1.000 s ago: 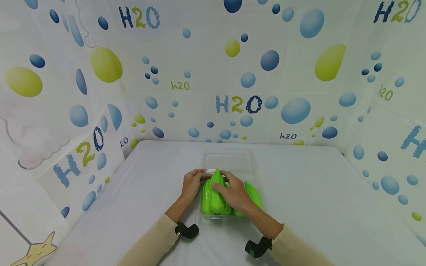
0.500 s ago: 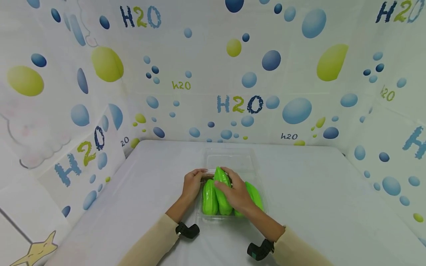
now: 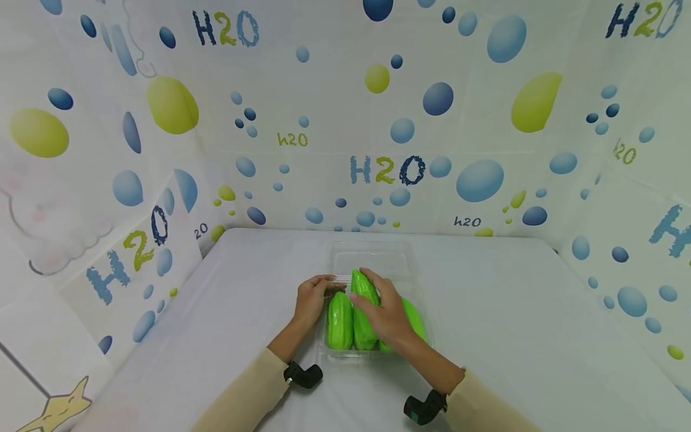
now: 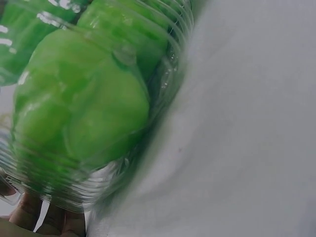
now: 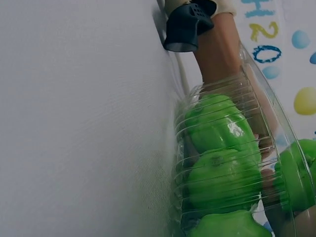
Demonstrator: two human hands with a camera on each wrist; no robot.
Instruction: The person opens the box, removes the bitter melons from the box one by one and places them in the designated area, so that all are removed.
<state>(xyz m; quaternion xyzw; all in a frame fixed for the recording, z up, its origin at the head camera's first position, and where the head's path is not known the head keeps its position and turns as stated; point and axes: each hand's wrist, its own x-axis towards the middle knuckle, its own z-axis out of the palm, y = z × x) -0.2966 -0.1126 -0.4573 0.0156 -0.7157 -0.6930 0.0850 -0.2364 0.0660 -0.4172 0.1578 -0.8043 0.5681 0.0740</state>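
Looking across a white-covered table (image 3: 248, 300) toward white sheeting (image 3: 324, 90) printed with blue and lime dots. Losing both beige sleeves (image 3: 237, 393) at the edge, toward seven and five o'clock. Cannot count the glossy green ribbed peppers (image 3: 414, 317) behind the right hand (image 3: 387, 315), toward three. Finding a clear ribbed plastic box (image 3: 351, 354), gripped toward eleven by the left hand (image 3: 311, 298). Seeing the middle pepper (image 3: 364, 324) inside, pinched by that right hand, beside another pepper (image 3: 340, 321) at nine o'clock.
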